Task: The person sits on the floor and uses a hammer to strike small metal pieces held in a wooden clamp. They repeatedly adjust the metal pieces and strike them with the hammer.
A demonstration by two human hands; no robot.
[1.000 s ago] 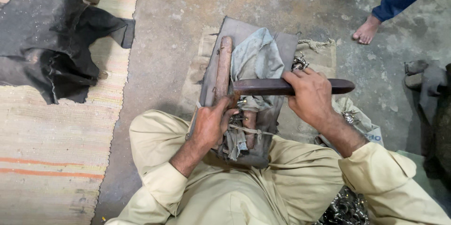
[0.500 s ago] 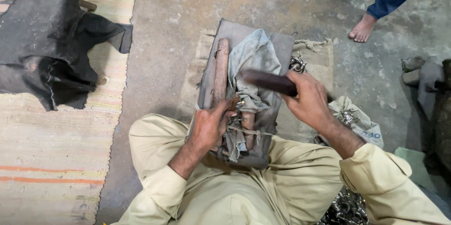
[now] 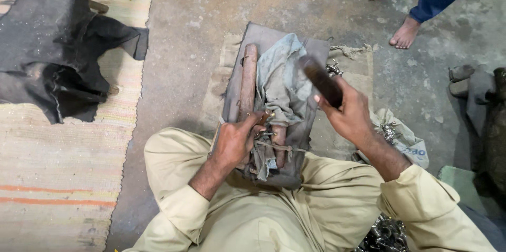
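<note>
Head view: dark bar [image 3: 321, 81] in right hand [image 3: 348, 115].

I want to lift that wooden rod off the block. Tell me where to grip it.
Grip the wooden rod at its bare far half, coming from the left. It lies lengthwise on the block; cloth crowds its right side, and the left hand covers its near end.

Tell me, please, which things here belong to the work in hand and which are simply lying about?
In use:
- left hand pinching small metal pieces
- right hand raising a dark bar-shaped tool
- wooden rod and grey cloth on the grey work block

Lying about:
- black leather sheet
- striped mat
- white sack
</note>
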